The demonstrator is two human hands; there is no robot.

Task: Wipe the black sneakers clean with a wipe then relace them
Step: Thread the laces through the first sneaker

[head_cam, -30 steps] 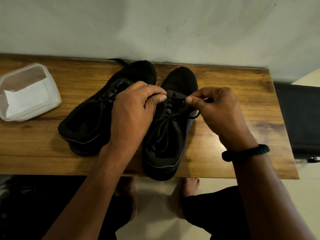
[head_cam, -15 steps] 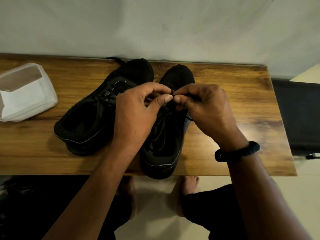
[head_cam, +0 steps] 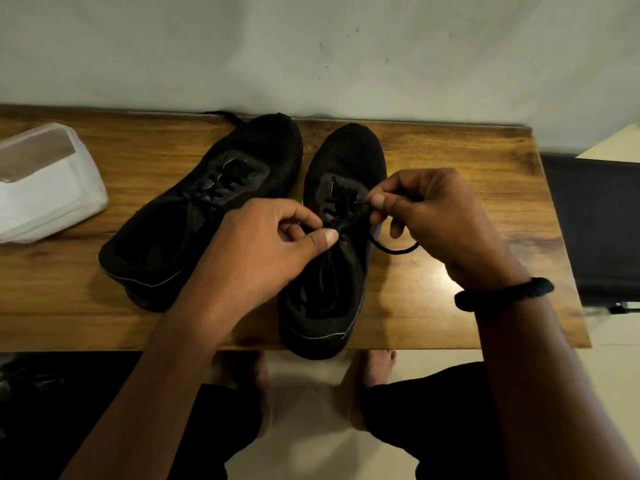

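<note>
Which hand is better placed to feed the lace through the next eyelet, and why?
Probably the right. The right hand pinches the lace beside the eyelets of the sneaker being laced, with slack looped below it. The left hand pinches lower on the lacing, seemingly steadying it.

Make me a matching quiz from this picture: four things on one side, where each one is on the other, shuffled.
1 left sneaker
2 lace
3 white tub
4 black band

A round the right wrist
B at the table's left end
C pinched by left hand and right hand
D between tub and right sneaker

Pairs: 1-D, 2-C, 3-B, 4-A
</note>
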